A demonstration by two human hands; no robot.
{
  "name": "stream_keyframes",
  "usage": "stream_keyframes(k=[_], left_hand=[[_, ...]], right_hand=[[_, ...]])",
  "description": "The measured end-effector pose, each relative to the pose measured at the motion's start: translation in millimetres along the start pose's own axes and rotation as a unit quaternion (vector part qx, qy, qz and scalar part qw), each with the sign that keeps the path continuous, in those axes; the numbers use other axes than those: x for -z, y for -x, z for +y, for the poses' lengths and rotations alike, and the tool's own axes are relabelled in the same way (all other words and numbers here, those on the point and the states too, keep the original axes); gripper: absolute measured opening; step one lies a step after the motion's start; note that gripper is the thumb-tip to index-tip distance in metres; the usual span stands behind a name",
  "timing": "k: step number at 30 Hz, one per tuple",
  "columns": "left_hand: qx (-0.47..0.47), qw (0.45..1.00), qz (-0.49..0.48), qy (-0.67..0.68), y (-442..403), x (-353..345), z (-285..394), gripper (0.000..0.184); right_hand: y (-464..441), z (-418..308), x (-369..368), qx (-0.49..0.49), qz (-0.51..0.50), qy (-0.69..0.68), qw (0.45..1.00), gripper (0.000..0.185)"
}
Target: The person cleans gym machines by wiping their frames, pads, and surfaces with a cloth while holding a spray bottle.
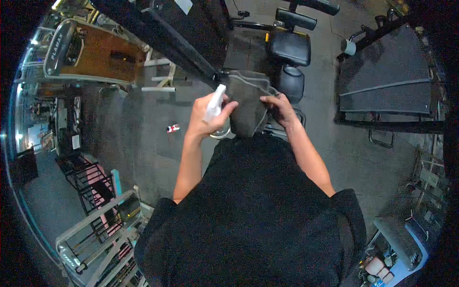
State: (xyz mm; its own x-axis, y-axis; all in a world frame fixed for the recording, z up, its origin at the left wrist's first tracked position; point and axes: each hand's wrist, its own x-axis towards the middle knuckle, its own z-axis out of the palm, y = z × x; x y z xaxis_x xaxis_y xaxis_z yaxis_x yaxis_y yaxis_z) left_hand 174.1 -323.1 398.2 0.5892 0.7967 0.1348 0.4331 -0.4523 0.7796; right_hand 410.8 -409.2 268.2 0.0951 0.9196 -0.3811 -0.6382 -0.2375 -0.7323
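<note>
In my left hand is a spray bottle with a white spray head; my fingers are wrapped round its neck, and most of the bottle below is hidden. A dark grey cloth with a pale stitched edge hangs spread between my two hands in front of my body. My right hand pinches the cloth at its right side. The thumb of my left hand reaches to the cloth's left edge; whether it also grips it I cannot tell.
Ahead is a machine with black padded seats, beside a slanting dark frame post. Treadmills stand at the right and upper left. A small red and white item lies on the floor. Metal racks are at the lower left.
</note>
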Motion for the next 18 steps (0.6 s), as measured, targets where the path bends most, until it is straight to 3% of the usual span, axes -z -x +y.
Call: stream_keyframes(k=[2, 9, 12, 15, 16, 17, 18], left_hand=[[0.0, 1.0, 0.006, 0.0, 4, 4, -1, 0.027], [0.015, 0.997, 0.057, 0.058, 18, -5, -8, 0.028], [0.11, 0.989, 0.064, 0.068, 29, -10, -8, 0.027], [0.054, 0.993, 0.098, 0.028, 32, -16, -9, 0.027], [0.051, 0.994, 0.094, -0.026, 35, -16, -7, 0.027], [0.066, 0.993, 0.102, 0.005, 40, -18, -7, 0.027], [0.11, 0.988, 0.102, 0.046, 41, -17, -1, 0.025]], right_hand=[[4, -4, 4, 0.013, 0.01, -0.042, 0.999, 0.035], [12, -17, 7, 0.061, -0.005, -0.045, 0.997, 0.038], [17, -15, 6, 0.078, 0.001, -0.021, 0.997, 0.043], [6, 27, 45, 0.025, 0.027, -0.13, 0.991, 0.052], [5, 43, 49, 0.025, -0.057, -0.195, 0.979, 0.053], [18, 53, 55, -0.051, -0.014, -0.165, 0.985, 0.056], [14, 61, 49, -0.03, -0.134, -0.153, 0.979, 0.063]])
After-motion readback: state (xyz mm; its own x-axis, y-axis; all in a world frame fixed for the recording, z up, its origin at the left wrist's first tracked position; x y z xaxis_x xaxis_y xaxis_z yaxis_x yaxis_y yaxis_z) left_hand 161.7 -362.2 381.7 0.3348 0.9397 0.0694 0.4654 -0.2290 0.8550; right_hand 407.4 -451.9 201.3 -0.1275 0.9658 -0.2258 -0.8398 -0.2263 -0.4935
